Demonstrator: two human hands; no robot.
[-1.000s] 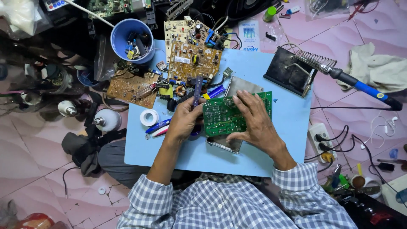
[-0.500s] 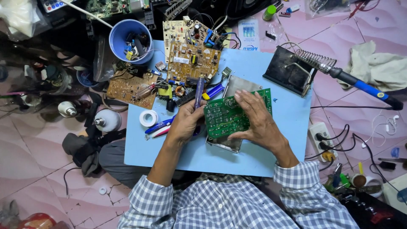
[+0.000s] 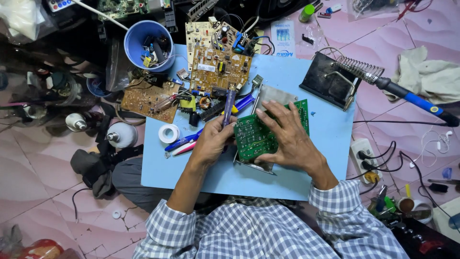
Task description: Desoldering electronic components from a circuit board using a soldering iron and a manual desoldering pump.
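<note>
Green circuit board [image 3: 258, 136] under both hands, middle of light-blue work board [image 3: 330, 144].

Right hand [image 3: 287, 139] spread flat over green board, fingers [image 3: 270, 115] extended and pressing down, not curled. Left hand [image 3: 211, 141] clenched around purple-handled tool [image 3: 228, 105], handle pointing away from body, tip hidden at green board's left edge. Metal plate [image 3: 275, 94] showing beneath board's far side. Brown circuit board [image 3: 218, 72] just beyond, second brown board [image 3: 146, 98] to its left. White tape roll [image 3: 168, 133] near left hand. Blue cup [image 3: 136, 36] of parts at far left corner. Soldering iron [image 3: 412, 98] resting in coil stand [image 3: 330, 84] to right.
</note>
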